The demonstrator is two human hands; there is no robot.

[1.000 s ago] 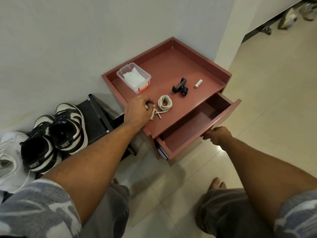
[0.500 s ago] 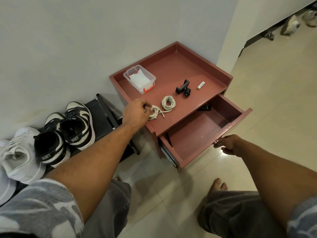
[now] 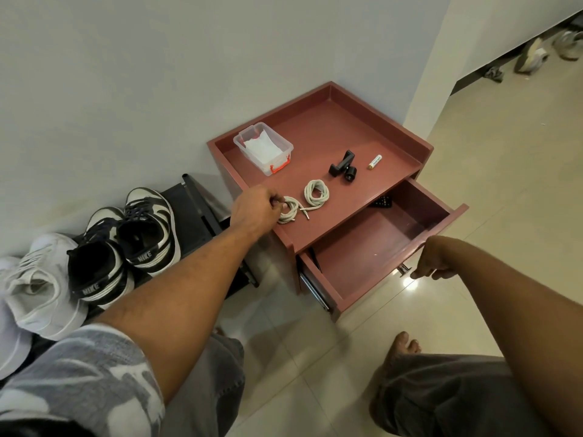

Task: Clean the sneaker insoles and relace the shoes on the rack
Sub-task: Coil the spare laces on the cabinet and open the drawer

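Two coiled white laces lie on the red-brown cabinet top (image 3: 331, 127). My left hand (image 3: 255, 209) pinches the nearer lace coil (image 3: 289, 211) at the front left edge. The other lace coil (image 3: 316, 192) lies free just to its right. A pair of black-and-white sneakers (image 3: 126, 247) stands on the low black rack (image 3: 195, 206) to the left, next to white sneakers (image 3: 38, 285). My right hand (image 3: 433, 261) hovers with loosely curled fingers beside the metal handle (image 3: 403, 270) of the pulled-out drawer (image 3: 372, 247); it grips nothing.
A clear plastic box (image 3: 263, 148) holding a white cloth, a black clip (image 3: 342, 165) and a battery (image 3: 374, 161) sit on the cabinet top. A dark object (image 3: 382, 201) lies at the back of the drawer. My bare foot (image 3: 405, 342) rests on the tiled floor.
The drawer has slid further out under my right hand, whose fingers now sit beside the handle. My left hand stays on the nearer lace coil.
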